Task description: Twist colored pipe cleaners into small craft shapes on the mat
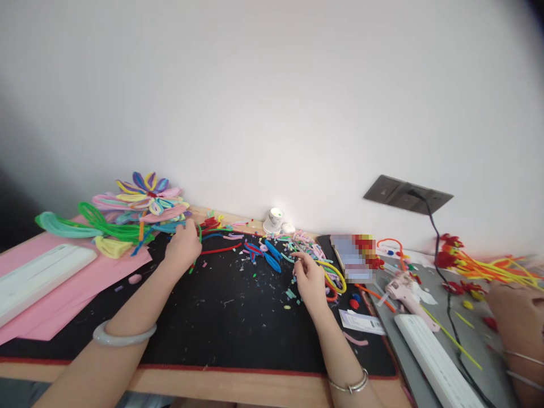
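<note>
My left hand (183,243) rests on the black mat (221,323), its fingers closed around green pipe cleaners (119,231) that run left toward a pile of pipe-cleaner flowers (147,198). My right hand (309,279) hovers over the mat's right part, fingertips pinching at small pastel pipe-cleaner scraps (297,246). Blue loops (272,256) and a red strand (221,249) lie between the two hands. A yellow and green loop (335,275) lies just right of my right hand.
Pink paper (63,289) and a white bar (38,272) lie at left. A small white cup (275,218) stands by the wall. A pink glue gun (402,292), its black cable (446,283), another white bar (433,357) and another person's hand (516,309) are at right.
</note>
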A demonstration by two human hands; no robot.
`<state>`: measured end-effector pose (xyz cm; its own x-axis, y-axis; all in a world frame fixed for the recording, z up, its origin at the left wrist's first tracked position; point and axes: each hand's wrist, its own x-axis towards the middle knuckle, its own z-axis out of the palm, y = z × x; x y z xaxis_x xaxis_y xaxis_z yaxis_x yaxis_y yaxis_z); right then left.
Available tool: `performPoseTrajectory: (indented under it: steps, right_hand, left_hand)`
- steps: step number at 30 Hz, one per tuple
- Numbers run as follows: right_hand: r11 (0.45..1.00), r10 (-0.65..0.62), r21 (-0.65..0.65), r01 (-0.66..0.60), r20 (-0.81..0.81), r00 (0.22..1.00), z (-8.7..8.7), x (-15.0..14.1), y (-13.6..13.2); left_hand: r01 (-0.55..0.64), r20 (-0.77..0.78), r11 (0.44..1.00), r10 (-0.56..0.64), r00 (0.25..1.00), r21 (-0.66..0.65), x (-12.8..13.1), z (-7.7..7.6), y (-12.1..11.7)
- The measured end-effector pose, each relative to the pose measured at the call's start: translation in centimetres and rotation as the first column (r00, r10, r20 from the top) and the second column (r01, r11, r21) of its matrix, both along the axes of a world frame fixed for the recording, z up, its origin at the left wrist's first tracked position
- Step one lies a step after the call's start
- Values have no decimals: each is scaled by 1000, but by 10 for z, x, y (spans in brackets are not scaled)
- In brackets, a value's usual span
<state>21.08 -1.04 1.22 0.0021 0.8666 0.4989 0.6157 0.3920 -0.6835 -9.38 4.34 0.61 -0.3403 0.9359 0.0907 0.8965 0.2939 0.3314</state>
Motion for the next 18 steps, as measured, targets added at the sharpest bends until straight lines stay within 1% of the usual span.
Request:
performPoseTrajectory:
  steps: [5,11,14,16,18]
  right_hand:
    - [999,31,14,-31,-1,1000,0,0,-1]
    - [1000,-2,14,2,31,1000,-3,2,0]
    - [1000,19,-12,-19,30,999,-2,3,0]
    - [999,29,-18,-29,18,999,-1,2,0]
    - [999,32,-17,-32,7,999,1,0,-1]
  left_hand:
    - [24,34,1000,-23,999,-16,-2,1,1]
    - [13,40,998,-15,999,63,-1,4,-1]
    - [37,31,989,-42,999,145,-1,4,-1]
    - [86,17,970,-92,996,227,-2,2,1]
    - [135,5,951,-142,990,277,-4,-1,4]
